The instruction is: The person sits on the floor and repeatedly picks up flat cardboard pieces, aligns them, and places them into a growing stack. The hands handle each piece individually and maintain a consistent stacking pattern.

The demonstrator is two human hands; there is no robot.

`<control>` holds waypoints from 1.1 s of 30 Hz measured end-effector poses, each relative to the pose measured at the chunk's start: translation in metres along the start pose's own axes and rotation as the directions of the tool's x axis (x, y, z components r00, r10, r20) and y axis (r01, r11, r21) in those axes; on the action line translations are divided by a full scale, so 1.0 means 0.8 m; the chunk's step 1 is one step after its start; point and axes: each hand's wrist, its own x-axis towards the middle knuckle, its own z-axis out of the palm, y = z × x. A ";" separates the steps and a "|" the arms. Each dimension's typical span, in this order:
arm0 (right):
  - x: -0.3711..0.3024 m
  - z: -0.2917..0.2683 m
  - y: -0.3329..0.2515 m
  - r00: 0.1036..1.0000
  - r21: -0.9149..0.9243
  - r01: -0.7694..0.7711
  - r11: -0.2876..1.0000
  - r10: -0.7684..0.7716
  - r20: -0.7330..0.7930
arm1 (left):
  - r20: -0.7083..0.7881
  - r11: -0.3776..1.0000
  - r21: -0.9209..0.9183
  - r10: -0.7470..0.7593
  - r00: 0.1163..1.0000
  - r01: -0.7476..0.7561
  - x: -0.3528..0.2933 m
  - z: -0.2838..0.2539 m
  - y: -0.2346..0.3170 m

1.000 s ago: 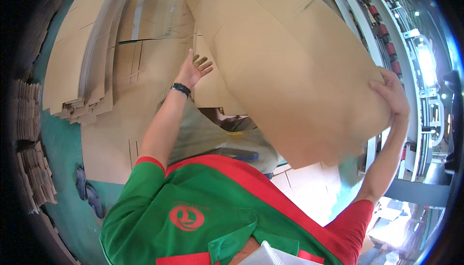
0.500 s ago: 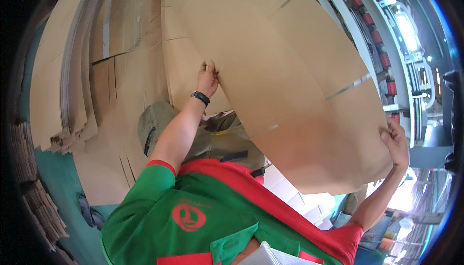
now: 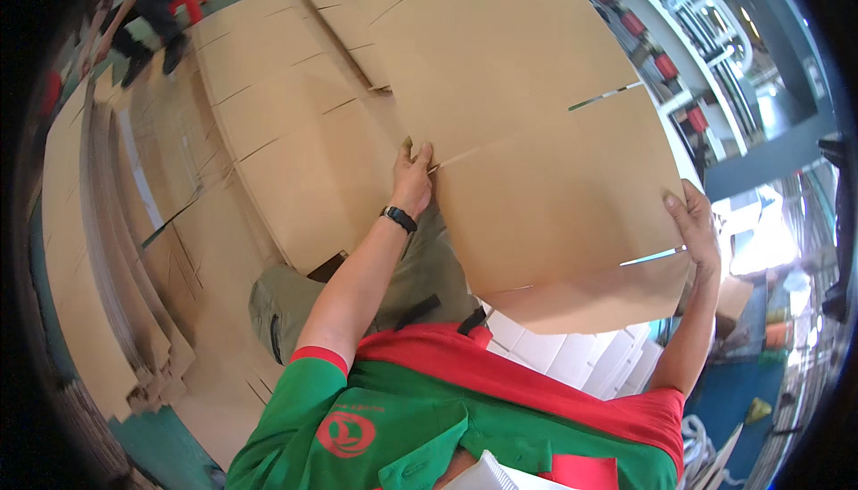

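A large brown cardboard sheet (image 3: 536, 150) with slots cut in its edges spans the space between my hands. My left hand (image 3: 413, 177) pinches its left edge, thumb and fingers closed on the board. On the right edge, my right hand (image 3: 695, 222) grips with the thumb on top and the other fingers hidden underneath. The near end of the sheet bends down along a crease. To the left of it lie more flat cardboard sheets (image 3: 277, 123), creased and slotted alike.
A tall pile of cardboard (image 3: 80, 249) stands at the far left. Along the right runs a machine with red rollers (image 3: 633, 25). White stacked pieces (image 3: 572, 360) lie below the held sheet. Another person (image 3: 156, 3) is at the upper left, beside a red stool (image 3: 192, 0).
The held sheet has shifted and turned, exposing more of the flat sheets on the left. My left hand moved right and slightly down; my right hand moved left and up. Another person has come into view.
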 end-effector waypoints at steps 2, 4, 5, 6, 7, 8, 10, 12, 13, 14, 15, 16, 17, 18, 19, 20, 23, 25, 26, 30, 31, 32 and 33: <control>-0.028 -0.012 0.012 0.996 0.045 -0.069 0.997 0.071 -0.050 | 0.035 0.994 0.058 -0.093 0.995 0.091 -0.001 0.017 -0.018; -0.057 -0.024 0.028 0.988 0.107 -0.113 0.988 0.123 -0.090 | 0.019 0.961 0.143 -0.242 0.970 0.237 -0.003 0.033 -0.039; -0.069 -0.030 0.038 0.973 0.027 -0.122 0.992 0.125 -0.195 | 0.064 0.934 0.289 -0.235 0.970 0.208 -0.002 0.037 -0.045; -0.079 -0.034 0.051 0.951 -0.034 -0.137 0.990 0.122 -0.284 | 0.111 0.882 0.430 -0.263 0.958 0.193 0.001 0.037 -0.047; -0.096 -0.043 0.062 0.915 -0.063 -0.247 0.967 0.211 -0.345 | 0.103 0.877 0.422 -0.298 0.949 0.230 0.004 0.037 -0.048; -0.113 -0.052 0.074 0.938 -0.104 -0.263 0.959 0.229 -0.260 | 0.090 0.866 0.416 -0.343 0.935 0.277 0.006 0.035 -0.048; -0.146 -0.074 0.101 0.917 -0.018 -0.383 0.924 0.378 -0.126 | 0.101 0.819 0.557 -0.233 0.967 0.139 0.013 0.025 -0.037; -0.177 -0.078 0.135 0.875 0.075 -0.468 0.881 0.474 -0.098 | 0.090 0.867 0.495 -0.105 0.990 0.047 0.012 0.002 -0.015; -0.185 -0.080 0.156 0.854 0.076 -0.504 0.860 0.510 -0.104 | 0.090 0.877 0.479 -0.095 0.991 0.041 0.013 -0.008 0.002; -0.197 -0.079 0.177 0.834 0.057 -0.536 0.843 0.538 -0.120 | 0.081 0.886 0.463 -0.081 0.993 0.034 0.009 -0.023 0.022; -0.209 -0.078 0.199 0.813 0.040 -0.567 0.823 0.566 -0.135 | 0.046 0.871 0.491 -0.044 0.998 0.016 0.007 -0.037 0.039; -0.223 -0.073 0.222 0.794 0.003 -0.592 0.806 0.585 -0.165 | 0.027 0.855 0.518 0.004 1.000 -0.018 0.006 -0.052 0.054; -0.226 -0.075 0.240 0.736 -0.023 -0.659 0.752 0.639 -0.226 | -0.029 0.841 0.540 0.030 0.999 -0.009 0.006 -0.073 0.072; -0.236 -0.082 0.254 0.722 0.022 -0.673 0.739 0.663 -0.196 | -0.070 0.826 0.563 0.061 0.996 -0.012 0.003 -0.093 0.090; -0.240 -0.089 0.270 0.708 0.052 -0.688 0.724 0.686 -0.167 | -0.117 0.824 0.566 0.087 0.989 -0.006 -0.001 -0.116 0.105; -0.243 -0.097 0.283 0.682 0.095 -0.711 0.696 0.717 -0.148 | -0.159 0.823 0.568 0.115 0.981 -0.004 -0.004 -0.138 0.122; -0.235 -0.132 0.312 0.638 0.140 -0.748 0.649 0.761 -0.117 | -0.274 0.817 0.575 0.154 0.949 0.034 -0.017 -0.204 0.167; -0.221 -0.149 0.327 0.601 0.164 -0.777 0.607 0.794 -0.091 | -0.330 0.818 0.574 0.187 0.925 0.039 -0.025 -0.245 0.195; -0.216 -0.162 0.329 0.565 0.082 -0.817 0.571 0.820 -0.089 | -0.336 0.821 0.569 0.197 0.921 0.032 -0.031 -0.262 0.208; -0.213 -0.157 0.357 0.459 -0.032 -0.888 0.458 0.884 -0.086 | -0.388 0.854 0.520 0.246 0.888 -0.010 -0.064 -0.304 0.238; -0.221 -0.149 0.366 0.417 -0.103 -0.907 0.408 0.905 -0.090 | -0.406 0.849 0.528 0.269 0.874 -0.016 -0.075 -0.311 0.242; -0.231 -0.137 0.376 0.374 -0.174 -0.919 0.355 0.922 -0.095 | -0.446 0.843 0.538 0.293 0.846 -0.008 -0.087 -0.317 0.245; -0.243 -0.121 0.389 0.335 -0.236 -0.922 0.306 0.938 -0.093 | -0.450 0.831 0.556 0.317 0.835 -0.015 -0.101 -0.324 0.251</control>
